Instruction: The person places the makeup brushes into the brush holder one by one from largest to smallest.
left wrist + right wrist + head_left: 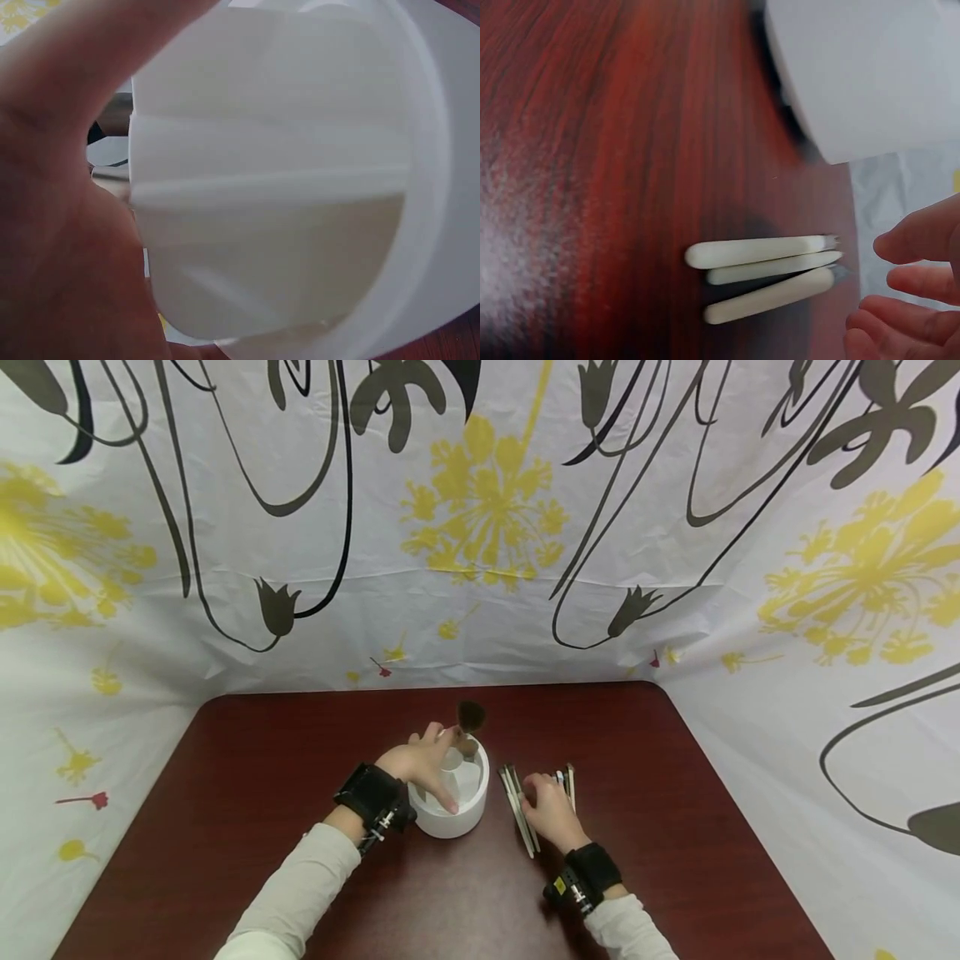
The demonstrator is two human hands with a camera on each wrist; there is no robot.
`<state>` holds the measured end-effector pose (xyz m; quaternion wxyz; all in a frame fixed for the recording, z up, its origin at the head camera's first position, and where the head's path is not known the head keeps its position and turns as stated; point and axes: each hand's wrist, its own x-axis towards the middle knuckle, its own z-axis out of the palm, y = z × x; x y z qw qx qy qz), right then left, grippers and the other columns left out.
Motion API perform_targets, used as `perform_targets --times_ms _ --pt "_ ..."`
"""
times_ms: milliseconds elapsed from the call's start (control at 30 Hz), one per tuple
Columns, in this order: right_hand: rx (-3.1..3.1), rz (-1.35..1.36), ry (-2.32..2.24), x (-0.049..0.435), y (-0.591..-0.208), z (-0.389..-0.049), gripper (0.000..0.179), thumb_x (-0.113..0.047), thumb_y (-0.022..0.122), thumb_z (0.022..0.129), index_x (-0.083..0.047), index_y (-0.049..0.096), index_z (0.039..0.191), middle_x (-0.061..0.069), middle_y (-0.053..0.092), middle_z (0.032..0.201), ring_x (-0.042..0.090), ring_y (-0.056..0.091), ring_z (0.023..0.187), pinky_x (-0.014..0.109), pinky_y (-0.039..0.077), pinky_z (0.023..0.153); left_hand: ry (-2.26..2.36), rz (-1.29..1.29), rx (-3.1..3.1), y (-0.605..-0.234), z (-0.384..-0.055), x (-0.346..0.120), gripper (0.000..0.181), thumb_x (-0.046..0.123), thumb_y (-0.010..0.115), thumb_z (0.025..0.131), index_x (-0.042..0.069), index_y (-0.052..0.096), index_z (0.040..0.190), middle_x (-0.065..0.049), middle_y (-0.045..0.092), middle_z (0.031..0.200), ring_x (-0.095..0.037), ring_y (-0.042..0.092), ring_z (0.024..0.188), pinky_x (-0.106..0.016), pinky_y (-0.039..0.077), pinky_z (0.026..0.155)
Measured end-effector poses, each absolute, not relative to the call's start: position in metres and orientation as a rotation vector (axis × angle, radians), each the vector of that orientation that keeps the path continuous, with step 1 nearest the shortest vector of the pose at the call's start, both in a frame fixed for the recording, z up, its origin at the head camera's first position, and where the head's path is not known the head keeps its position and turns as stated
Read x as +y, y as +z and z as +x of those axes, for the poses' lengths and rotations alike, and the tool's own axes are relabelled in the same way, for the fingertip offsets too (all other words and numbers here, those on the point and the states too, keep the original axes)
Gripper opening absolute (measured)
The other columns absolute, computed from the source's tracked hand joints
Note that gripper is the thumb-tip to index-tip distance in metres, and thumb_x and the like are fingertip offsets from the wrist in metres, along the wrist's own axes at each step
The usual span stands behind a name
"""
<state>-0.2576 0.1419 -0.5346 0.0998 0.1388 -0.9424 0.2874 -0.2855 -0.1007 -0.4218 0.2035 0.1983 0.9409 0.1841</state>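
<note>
My left hand (422,763) spans a round white brush holder (450,827), thumb at the near rim and fingers at the far side. Pale upright dividers (270,150) show inside the holder, close up in the left wrist view. A makeup brush (471,717) with a broad dark head stands up out of it. My right hand (552,810) is low over the table among slim makeup brushes. Pale-handled brushes (520,814) lie to its left; a few more brushes (572,783) show just beyond it. In the right wrist view, its fingers (922,232) are apart from three pale handles (761,250).
A dark reddish-brown table (300,743) with rounded far corners holds everything. A white sheet (480,635) with yellow and grey flower prints hangs behind it and at both sides. Black camera straps (372,797) sit on the wrists.
</note>
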Motion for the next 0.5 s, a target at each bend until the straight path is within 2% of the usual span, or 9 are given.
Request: perform_targets --times_ms 100,267,500 --pt "-2.793 0.398 0.811 0.141 -0.539 -0.258 0.022 -0.006 0.067 0.076 0.001 0.061 0.096 0.012 0.059 0.087 0.024 0.058 0.077 0.035 0.048 0.063 0.516 0.565 2.637 -0.424 -0.286 -0.103 0.123 0.049 0.084 0.05 0.007 0.017 0.144 -0.016 0.018 0.141 -0.041 0.026 0.123 -0.05 0.038 0.089" --pt "-2.834 0.393 0.775 0.142 -0.543 -0.259 0.026 -0.007 0.068 0.075 0.002 0.06 0.099 0.013 0.059 0.089 0.025 0.058 0.08 0.036 0.048 0.066 0.5 0.604 2.681 -0.426 -0.287 -0.106 0.123 0.051 0.084 0.049 0.0 0.019 0.141 -0.016 0.024 0.134 -0.037 0.031 0.117 -0.045 0.04 0.087" --pt "-2.868 0.382 0.766 0.143 -0.548 -0.258 0.03 -0.009 0.067 0.074 0.005 0.06 0.101 0.015 0.058 0.09 0.027 0.058 0.08 0.038 0.048 0.066 0.574 0.539 2.67 -0.428 -0.285 -0.111 0.128 0.049 0.084 0.05 0.004 0.01 0.144 -0.017 0.022 0.13 -0.038 0.035 0.115 -0.046 0.041 0.085"
